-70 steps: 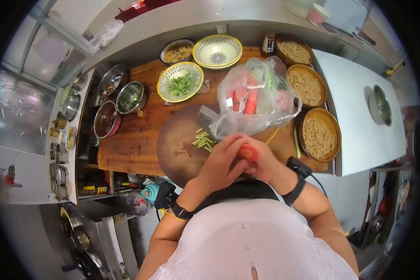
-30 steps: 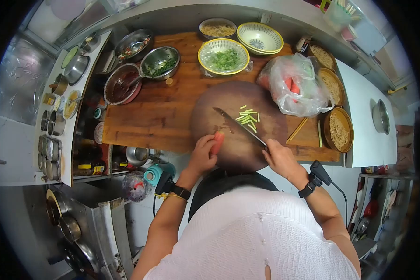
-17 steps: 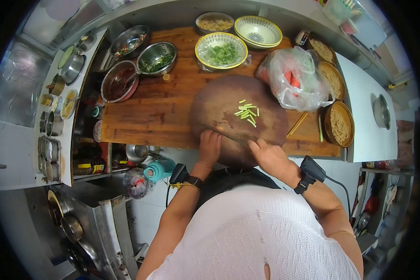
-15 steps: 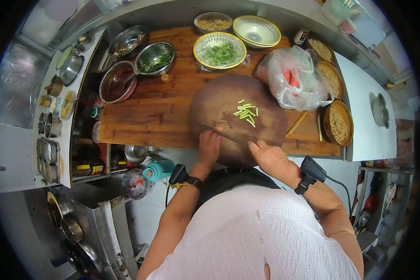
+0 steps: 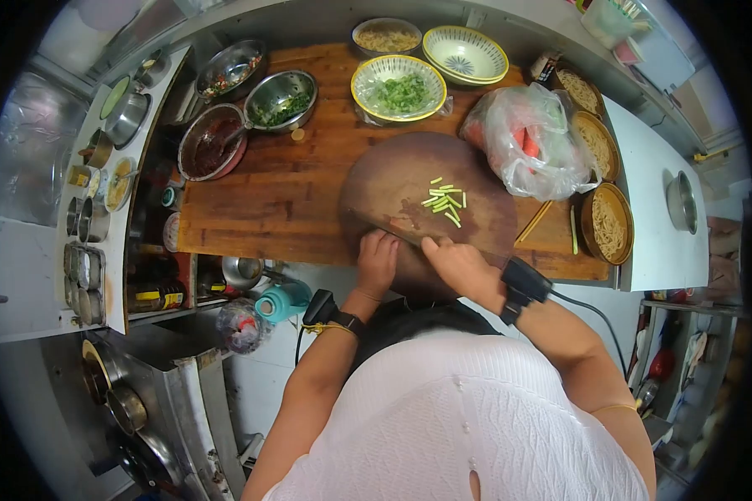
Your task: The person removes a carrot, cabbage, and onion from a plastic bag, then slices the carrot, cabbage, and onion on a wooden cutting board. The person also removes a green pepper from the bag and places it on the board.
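Note:
A round wooden chopping board [image 5: 393, 171] lies at the table's front edge. My right hand [image 5: 466, 269] is closed around the handle of a kitchen knife [image 5: 386, 225], its blade pointing left across the board. Just behind the blade, my left hand [image 5: 378, 260] rests on the near left part of the board with fingers curled and pressed together. Whatever lies beneath those fingertips is hidden. Beyond the knife, several short cut green stalk pieces [image 5: 445, 200] lie scattered on the board. A small reddish bit [image 5: 401, 223] shows beside the blade.
A plastic bag [image 5: 535, 150] with red items stands right of the board. Chopsticks [image 5: 534, 220] and noodle bowls [image 5: 607, 224] are farther right. Behind the board sits a bowl of chopped greens [image 5: 399, 90]. Metal bowls [image 5: 281, 102] and a dark sauce bowl [image 5: 211, 142] are at left.
My right hand has moved left and slightly up with the knife, closer to my left hand. My left hand stays nearly in place. The cut pieces lie as before.

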Motion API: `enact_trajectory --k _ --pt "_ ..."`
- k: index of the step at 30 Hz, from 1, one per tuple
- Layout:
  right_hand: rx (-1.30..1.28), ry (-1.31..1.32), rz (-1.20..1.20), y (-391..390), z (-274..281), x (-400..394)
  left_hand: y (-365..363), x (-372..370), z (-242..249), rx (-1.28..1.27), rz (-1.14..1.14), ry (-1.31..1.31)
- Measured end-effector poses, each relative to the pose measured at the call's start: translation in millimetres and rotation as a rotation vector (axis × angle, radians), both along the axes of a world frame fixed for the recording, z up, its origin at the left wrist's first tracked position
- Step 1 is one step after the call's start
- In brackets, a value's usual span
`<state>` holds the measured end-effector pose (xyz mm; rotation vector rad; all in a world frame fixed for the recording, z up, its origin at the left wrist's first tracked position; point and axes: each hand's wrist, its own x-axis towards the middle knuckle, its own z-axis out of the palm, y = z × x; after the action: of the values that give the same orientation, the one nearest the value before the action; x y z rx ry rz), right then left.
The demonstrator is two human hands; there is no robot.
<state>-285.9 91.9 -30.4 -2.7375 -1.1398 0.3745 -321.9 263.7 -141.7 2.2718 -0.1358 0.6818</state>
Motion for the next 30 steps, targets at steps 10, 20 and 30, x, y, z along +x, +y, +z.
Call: enact_trajectory --k 10,20,30 --pt "0.336 -0.021 -0.205 -42 27 -3 7 36 37 -0.013 0.099 0.044" --pt "0.269 0.249 -0.405 -103 14 -46 55 102 4 0.140 0.073 0.288" --pt "0.132 0.255 -0.449 -95 8 -19 95 48 19 0.228 0.265 0.145"
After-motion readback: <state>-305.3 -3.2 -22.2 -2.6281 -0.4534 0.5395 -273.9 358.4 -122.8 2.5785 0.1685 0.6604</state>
